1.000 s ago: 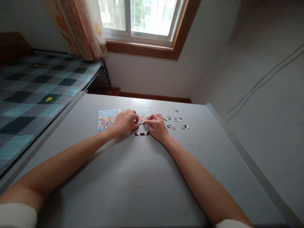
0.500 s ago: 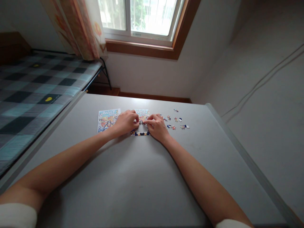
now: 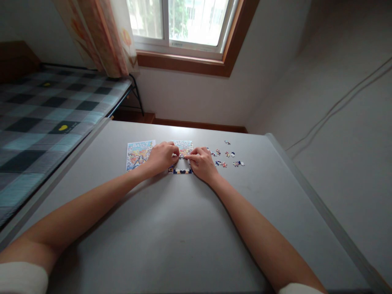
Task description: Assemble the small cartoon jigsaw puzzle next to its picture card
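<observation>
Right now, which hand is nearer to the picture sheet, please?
Left: the left hand hides part of the picture sheet; the right hand is farther right, at the puzzle.

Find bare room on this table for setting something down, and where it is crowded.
The widest bare patch of table lies between the forearms, nearer than the puzzle. Another stretches right of the loose pieces to the table's edge. Crowding is around the puzzle, where the left hand, right hand and picture sheet sit close.

window (image 3: 196, 20): bright daylight, brown frame (image 3: 183, 61) | curtain (image 3: 101, 36): orange, floral, left of window | bed (image 3: 61, 102): checked mattress, black metal legs | walls (image 3: 196, 96): pale, dim; cable (image 3: 328, 111) at right | counter (image 3: 183, 228): grey
</observation>
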Tool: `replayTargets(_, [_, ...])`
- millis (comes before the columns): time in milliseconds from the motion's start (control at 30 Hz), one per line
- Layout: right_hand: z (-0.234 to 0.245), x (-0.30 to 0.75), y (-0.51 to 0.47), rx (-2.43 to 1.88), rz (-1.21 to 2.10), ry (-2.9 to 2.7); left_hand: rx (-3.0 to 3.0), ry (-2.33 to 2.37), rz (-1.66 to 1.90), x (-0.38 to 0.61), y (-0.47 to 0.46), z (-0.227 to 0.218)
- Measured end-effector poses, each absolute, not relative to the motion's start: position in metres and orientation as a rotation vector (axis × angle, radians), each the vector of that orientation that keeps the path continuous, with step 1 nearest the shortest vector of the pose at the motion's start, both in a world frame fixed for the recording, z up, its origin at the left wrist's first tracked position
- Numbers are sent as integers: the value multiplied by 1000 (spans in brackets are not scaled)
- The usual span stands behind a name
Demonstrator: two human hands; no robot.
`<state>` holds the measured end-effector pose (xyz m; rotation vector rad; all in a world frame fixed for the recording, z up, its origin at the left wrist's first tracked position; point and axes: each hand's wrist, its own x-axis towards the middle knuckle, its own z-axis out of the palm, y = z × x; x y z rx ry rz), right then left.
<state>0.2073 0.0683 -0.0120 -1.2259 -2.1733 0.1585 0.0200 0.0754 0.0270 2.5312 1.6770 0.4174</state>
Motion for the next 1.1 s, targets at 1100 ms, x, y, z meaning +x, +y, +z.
replayTargets(1100, [-11, 210, 69, -1283, 162, -2073, 2719, 1462, 399, 7, 23, 8])
